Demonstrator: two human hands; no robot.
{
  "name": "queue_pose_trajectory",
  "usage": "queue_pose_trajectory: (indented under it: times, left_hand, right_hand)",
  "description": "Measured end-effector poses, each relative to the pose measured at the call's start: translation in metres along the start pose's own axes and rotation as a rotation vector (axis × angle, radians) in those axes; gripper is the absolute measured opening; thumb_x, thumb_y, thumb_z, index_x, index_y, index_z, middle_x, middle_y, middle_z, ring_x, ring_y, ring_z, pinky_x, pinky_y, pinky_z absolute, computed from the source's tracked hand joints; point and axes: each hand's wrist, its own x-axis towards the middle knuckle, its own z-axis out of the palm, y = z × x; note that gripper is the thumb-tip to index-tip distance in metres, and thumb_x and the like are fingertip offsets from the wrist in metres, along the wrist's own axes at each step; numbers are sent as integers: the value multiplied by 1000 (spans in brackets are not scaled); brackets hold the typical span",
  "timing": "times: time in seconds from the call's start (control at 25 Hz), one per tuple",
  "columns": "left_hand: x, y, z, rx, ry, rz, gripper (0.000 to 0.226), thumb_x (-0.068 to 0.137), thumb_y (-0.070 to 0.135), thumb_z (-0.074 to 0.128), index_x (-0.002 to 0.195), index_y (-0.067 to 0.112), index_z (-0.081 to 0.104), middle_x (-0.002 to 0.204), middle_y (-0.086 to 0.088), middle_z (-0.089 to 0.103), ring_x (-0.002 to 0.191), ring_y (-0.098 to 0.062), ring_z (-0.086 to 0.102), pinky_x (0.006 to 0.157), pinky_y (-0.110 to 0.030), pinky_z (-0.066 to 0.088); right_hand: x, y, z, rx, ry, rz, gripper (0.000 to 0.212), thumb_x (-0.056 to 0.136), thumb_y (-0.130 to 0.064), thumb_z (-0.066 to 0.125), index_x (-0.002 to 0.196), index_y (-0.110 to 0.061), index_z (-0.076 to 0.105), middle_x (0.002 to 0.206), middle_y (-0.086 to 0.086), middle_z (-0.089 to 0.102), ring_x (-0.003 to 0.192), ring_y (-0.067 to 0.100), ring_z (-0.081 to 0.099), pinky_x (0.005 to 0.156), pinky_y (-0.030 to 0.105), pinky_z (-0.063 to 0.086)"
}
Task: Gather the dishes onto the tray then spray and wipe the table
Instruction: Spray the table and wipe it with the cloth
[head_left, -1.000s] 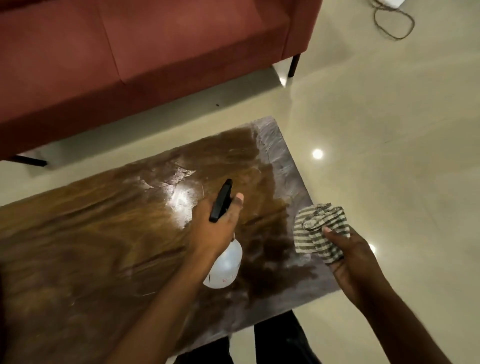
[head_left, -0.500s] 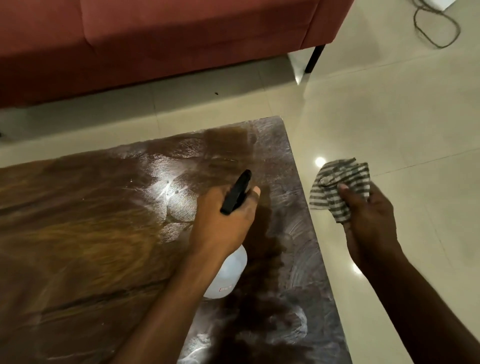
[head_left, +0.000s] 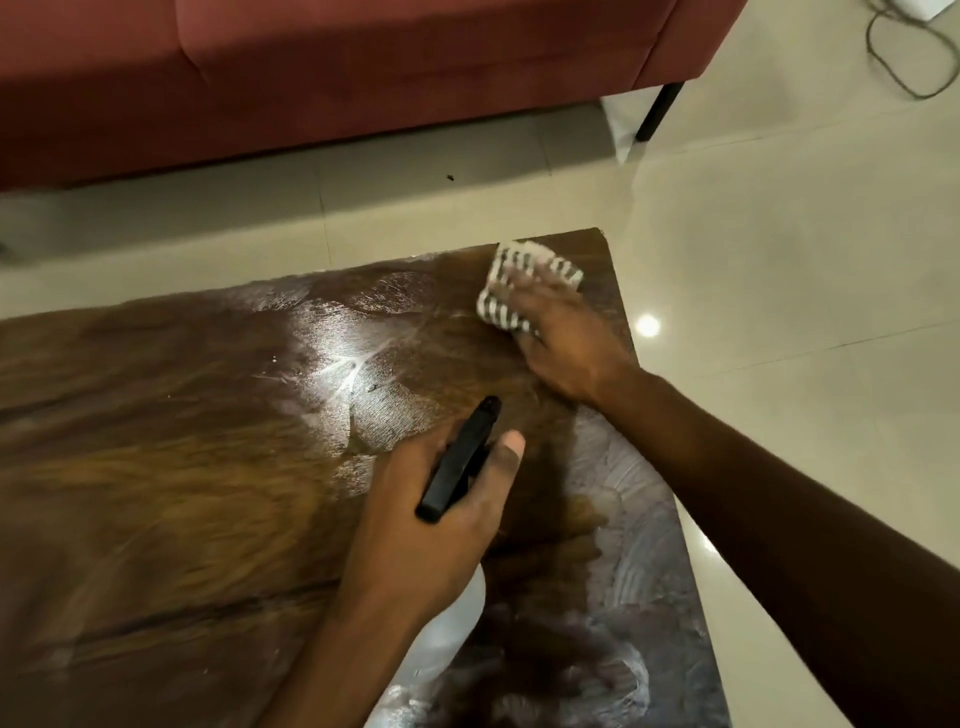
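The dark wooden table (head_left: 171, 467) fills the lower left, its top wet and streaked with wipe marks. My left hand (head_left: 441, 525) is shut on a spray bottle (head_left: 457, 462) with a black head pointing away from me; its white body (head_left: 447, 629) shows under my wrist. My right hand (head_left: 561, 343) presses a grey-and-white striped cloth (head_left: 519, 280) flat on the table's far right corner. No dishes or tray are in view.
A red sofa (head_left: 363, 67) runs along the back, with a black leg (head_left: 660, 111) at its right end. Beige floor tiles (head_left: 779, 260) lie to the right of the table. A cable (head_left: 904, 57) loops on the floor at top right.
My right hand has swung left from over the floor and set the cloth down on the table's far corner. The left hand still holds the bottle in about the same place.
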Motion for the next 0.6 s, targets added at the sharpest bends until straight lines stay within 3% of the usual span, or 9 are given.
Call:
queue_pose_trajectory:
  times: [0.08, 0.12, 0.16, 0.28, 0.32, 0.4, 0.52, 0.6]
  left_hand:
    - [-9, -5, -9, -28, -31, -29, 51, 93, 65, 63, 81, 15, 68, 51, -1, 51, 44, -22, 55, 52, -52, 53]
    - [-12, -7, -11, -41, -48, -50, 51, 92, 66, 63, 82, 17, 69, 53, -2, 51, 46, -24, 56, 53, -53, 53]
    - [-14, -9, -11, -51, -55, -68, 52, 90, 68, 63, 82, 17, 69, 55, -7, 52, 49, -29, 57, 54, -55, 53]
    - [-19, -12, -7, -92, -45, -96, 52, 89, 67, 63, 81, 16, 67, 62, -14, 54, 55, -37, 58, 56, -54, 53]
    - [-21, -12, -5, -94, -34, -86, 51, 89, 67, 63, 79, 17, 64, 62, -13, 52, 54, -34, 56, 55, -49, 51]
    - [-24, -13, -2, -73, -11, -59, 51, 92, 65, 64, 73, 19, 57, 58, -4, 47, 50, -21, 49, 53, -39, 42]
    - [-32, -17, 5, -71, -24, -76, 54, 97, 57, 68, 68, 14, 50, 53, 4, 42, 47, -19, 42, 50, -28, 35]
    - [-42, -20, 11, -86, -75, -102, 54, 96, 56, 69, 66, 17, 48, 52, 5, 40, 46, -15, 38, 49, -27, 33]
  right_hand:
    - [-49, 9, 9, -128, -170, -336, 75, 102, -11, 54, 168, -33, 29, 179, -3, 16, 167, 25, 4, 133, 49, 16]
    - [-68, 23, 4, -169, -194, -406, 75, 101, -11, 54, 169, -31, 29, 179, -1, 17, 167, 26, 6, 132, 50, 18]
    - [-71, 39, -6, -186, -154, -369, 74, 102, -11, 54, 169, -29, 30, 179, 2, 17, 167, 28, 8, 133, 51, 19]
    - [-12, 39, -31, -120, 84, 145, 65, 109, -15, 50, 169, -26, 28, 180, 10, 12, 167, 34, 5, 134, 51, 17]
    - [13, 23, -31, -87, 101, 225, 65, 110, -18, 48, 170, -28, 26, 180, 8, 9, 167, 34, 3, 135, 51, 13]
    - [35, -10, -15, -116, 14, 77, 68, 110, -20, 47, 171, -33, 20, 181, 2, 5, 167, 30, -1, 135, 50, 9]
    - [-14, 1, -11, -209, -230, -312, 77, 105, -13, 54, 170, -34, 20, 181, -2, 5, 167, 22, -2, 133, 40, 7]
    - [-39, 38, -35, -154, -187, -258, 75, 103, -5, 56, 167, -35, 28, 179, 2, 15, 167, 25, 7, 134, 41, 11]
